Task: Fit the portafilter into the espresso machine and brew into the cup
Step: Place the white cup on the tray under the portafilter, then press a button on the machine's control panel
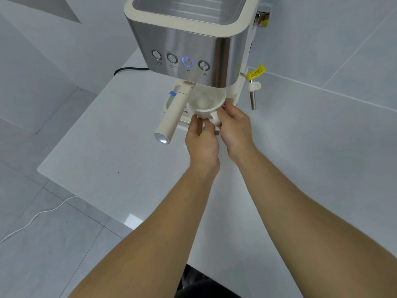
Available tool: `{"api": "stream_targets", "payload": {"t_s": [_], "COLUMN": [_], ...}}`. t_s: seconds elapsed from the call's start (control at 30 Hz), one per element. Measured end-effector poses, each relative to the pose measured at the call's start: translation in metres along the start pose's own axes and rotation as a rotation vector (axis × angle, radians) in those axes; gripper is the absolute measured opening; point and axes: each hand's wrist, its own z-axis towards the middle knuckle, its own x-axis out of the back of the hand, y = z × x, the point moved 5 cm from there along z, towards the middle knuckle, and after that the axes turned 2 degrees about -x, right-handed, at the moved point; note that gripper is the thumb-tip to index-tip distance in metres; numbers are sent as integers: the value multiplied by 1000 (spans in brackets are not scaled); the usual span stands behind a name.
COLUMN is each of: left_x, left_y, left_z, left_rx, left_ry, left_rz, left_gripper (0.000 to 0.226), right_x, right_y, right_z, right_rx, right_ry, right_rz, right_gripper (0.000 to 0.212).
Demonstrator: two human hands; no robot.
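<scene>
The steel and cream espresso machine stands at the back of the white table, and one of its round buttons glows blue. A cream portafilter handle sticks out from under the machine's front toward the lower left. Beside it, a white cup sits under the brew head over the drip tray. Both hands hold the cup from the near side. My left hand grips under its front edge. My right hand pinches the cup's handle. The tray itself is mostly hidden by the cup and hands.
A steel steam wand with a yellow tag hangs at the machine's right side. A black power cord runs off behind the machine to the left. The white table ends at a rounded corner on the left; a white cable lies on the tiled floor.
</scene>
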Motion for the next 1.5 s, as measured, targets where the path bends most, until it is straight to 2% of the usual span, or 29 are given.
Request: {"api": "stream_targets", "payload": {"t_s": [0.23,0.33,0.47,0.6,0.77,0.87,0.97,1.1,1.23,1.37,1.5], "left_x": [11,15,24,29,29,28,25,19,-1,-19,-28], "left_y": [13,20,36,64,115,154,195,241,257,247,238], "left_z": [-42,-60,-80,-93,-95,-88,-75,-50,-23,3,20], "left_rx": [232,306,373,374,286,136,-78,-469,-942,-1126,-1296], "left_ry": [-21,-66,-119,-205,-325,-406,-506,-554,-612,-755,-783], "left_rz": [-186,-194,-210,-172,-111,-25,154,591,1098,1492,1641], "left_gripper": [29,17,22,24,21,19,19,20,37,58,69], "right_x": [18,26,35,38,34,31,25,10,-9,-20,-30], "right_y": [-12,-19,-33,-60,-98,-123,-151,-185,-199,-199,-193], "right_z": [-35,-55,-76,-97,-109,-112,-111,-105,-94,-79,-70], "right_rx": [-52,-90,-110,-68,6,74,195,335,520,543,609], "right_ry": [19,35,78,97,85,97,128,153,133,99,55], "right_rz": [46,100,172,211,220,160,-55,-416,-865,-1115,-1249], "right_gripper": [9,22,14,16,15,13,16,31,41,44,23]}}
